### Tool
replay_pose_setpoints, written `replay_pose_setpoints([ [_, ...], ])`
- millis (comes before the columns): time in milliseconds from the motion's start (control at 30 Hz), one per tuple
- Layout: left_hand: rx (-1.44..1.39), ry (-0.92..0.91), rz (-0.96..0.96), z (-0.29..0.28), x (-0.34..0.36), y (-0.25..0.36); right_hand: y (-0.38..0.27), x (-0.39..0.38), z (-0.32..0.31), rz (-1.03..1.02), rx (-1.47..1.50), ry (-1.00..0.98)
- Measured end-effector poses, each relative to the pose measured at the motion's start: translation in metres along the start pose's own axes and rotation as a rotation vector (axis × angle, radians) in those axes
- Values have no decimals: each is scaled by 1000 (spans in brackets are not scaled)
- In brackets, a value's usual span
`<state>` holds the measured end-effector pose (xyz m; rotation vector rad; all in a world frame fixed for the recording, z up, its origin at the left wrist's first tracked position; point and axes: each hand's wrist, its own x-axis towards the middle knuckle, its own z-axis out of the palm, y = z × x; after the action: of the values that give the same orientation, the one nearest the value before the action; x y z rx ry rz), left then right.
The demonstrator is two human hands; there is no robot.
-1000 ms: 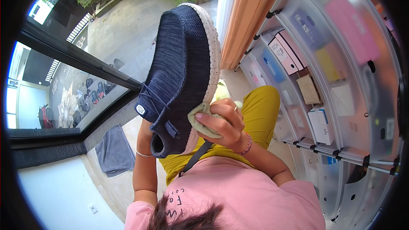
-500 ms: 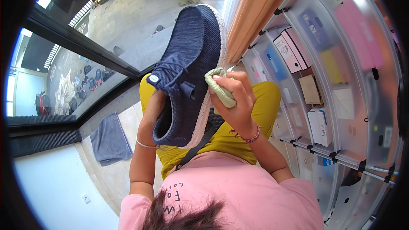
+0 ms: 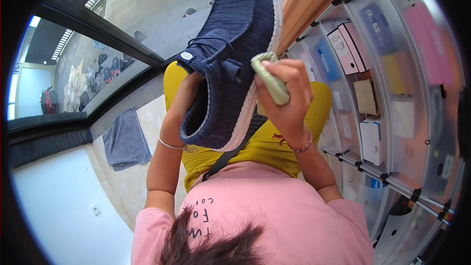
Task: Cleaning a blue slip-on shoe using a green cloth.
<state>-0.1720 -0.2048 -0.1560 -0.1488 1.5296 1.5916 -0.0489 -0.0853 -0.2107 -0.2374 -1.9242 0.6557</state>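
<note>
Bright, soft daylight from the window (image 3: 110, 34); pale glare on the bins (image 3: 412, 127), bent near the black rim; shoe (image 3: 235, 24) fairly sharp.

A grey towel (image 3: 126, 140) lies indoors, apparently sandals (image 3: 115, 65) outside.

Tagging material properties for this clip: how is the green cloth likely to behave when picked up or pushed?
Probably floppy: the green cloth folds over and bunches in the right hand. It seems likely light, being small enough to bunch in one hand. Its textured surface suggests it may not be very slippery.
</note>
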Motion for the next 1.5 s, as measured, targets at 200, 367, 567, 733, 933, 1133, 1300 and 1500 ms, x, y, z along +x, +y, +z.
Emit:
replay_pose_setpoints([
  [200,-529,-808,114,-66,77,-38,-41,-13,-5,-157,201,-337],
  [367,-197,-173,81,-44,51,-31,-37,-15,-14,-270,80,-386],
  [567,-242,-826,267,-76,73,-40,-9,24,-16,-289,-98,-156],
  [733,56,-469,198,-45,63,-31,12,60,-32,-222,-204,61],
  [933,241,-309,273,-36,33,-22,-1,49,-35,-157,-143,12],
  [1133,-449,-1037,149,-61,88,-36,-44,-7,-25,-143,38,-351],
  [1300,225,-383,408,-47,73,-35,-41,-12,-27,-274,-40,-392],
  [1500,269,-544,445,-56,73,-37,-11,46,-46,-242,-323,-71],
])
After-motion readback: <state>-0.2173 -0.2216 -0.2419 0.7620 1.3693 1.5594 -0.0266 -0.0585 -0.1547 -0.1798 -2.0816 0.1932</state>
